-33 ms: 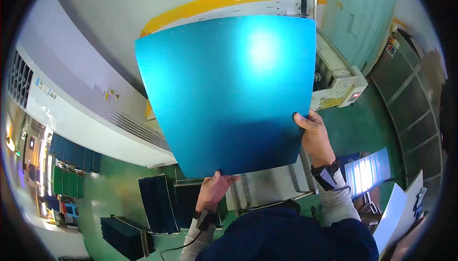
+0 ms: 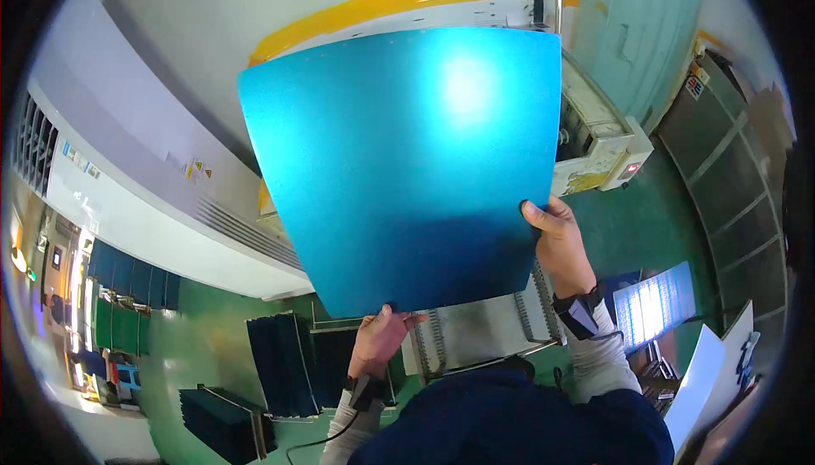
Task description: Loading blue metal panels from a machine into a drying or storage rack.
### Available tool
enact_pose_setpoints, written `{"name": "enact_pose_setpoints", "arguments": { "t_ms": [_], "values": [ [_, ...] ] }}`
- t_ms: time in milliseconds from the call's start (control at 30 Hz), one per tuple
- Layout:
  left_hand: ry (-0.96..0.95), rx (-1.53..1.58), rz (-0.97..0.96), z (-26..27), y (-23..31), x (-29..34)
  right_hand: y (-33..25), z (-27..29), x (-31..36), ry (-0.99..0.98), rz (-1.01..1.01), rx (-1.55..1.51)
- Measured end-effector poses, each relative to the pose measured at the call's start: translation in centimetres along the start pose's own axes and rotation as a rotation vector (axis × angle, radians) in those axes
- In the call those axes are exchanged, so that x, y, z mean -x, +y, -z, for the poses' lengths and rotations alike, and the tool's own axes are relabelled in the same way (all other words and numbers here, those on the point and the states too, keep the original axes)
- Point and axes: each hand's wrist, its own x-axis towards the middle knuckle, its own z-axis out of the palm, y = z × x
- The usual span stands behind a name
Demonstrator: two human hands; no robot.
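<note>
A large, stiff, glossy blue sheet (image 2: 399, 159) is held up and tilted before me, with a bright light reflected in its upper right part. At its near edge, left of the middle, my left hand (image 2: 380, 342) pinches it, thumb on the face and fingers mostly underneath. My right hand (image 2: 562, 248) grips the lower part of the right edge; its thumb presses on the face while the fingers go behind. Below the sheet shows part of a pale flat bed with toothed side strips (image 2: 475, 333). The sheet hides what lies behind it.
A long white machine housing (image 2: 187, 202) runs along the left. Racks of dark sheets (image 2: 284, 363) stand on the green floor at lower left. To the right are a machine end with a red-lit switch (image 2: 628, 172), a shiny blue panel (image 2: 654, 308) and a grey metal-framed panel (image 2: 730, 168).
</note>
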Motion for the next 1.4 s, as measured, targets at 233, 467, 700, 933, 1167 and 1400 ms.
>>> {"name": "enact_pose_setpoints", "arguments": {
  "t_ms": [233, 467, 700, 933, 1167, 1400],
  "values": [
    [0.044, -0.04, -0.009, -0.2, 0.1, 0.6, 0.1, 0.2, 0.5, 0.0, -0.019, 0.012],
    [0.003, -0.02, -0.037, -0.2, -0.3, 0.9, 0.2, -0.1, 0.9, -0.019, -0.014, -0.007],
    [0.048, -0.048, -0.031, 0.1, -0.8, 1.4, 0.1, 0.0, 1.3, -0.007, -0.015, 0.0],
    [0.066, -0.056, -0.018, 0.0, -1.3, 1.4, 0.0, 0.6, 1.7, 0.004, -0.018, -0.034],
    [0.045, -0.065, -0.004, -0.1, -1.6, 1.0, -0.4, 0.9, 2.2, -0.003, -0.018, -0.038],
    [0.039, -0.013, 0.017, -0.5, -1.7, 1.1, -0.6, 1.0, 2.3, 0.02, -0.09, -0.096]
  ]
}}
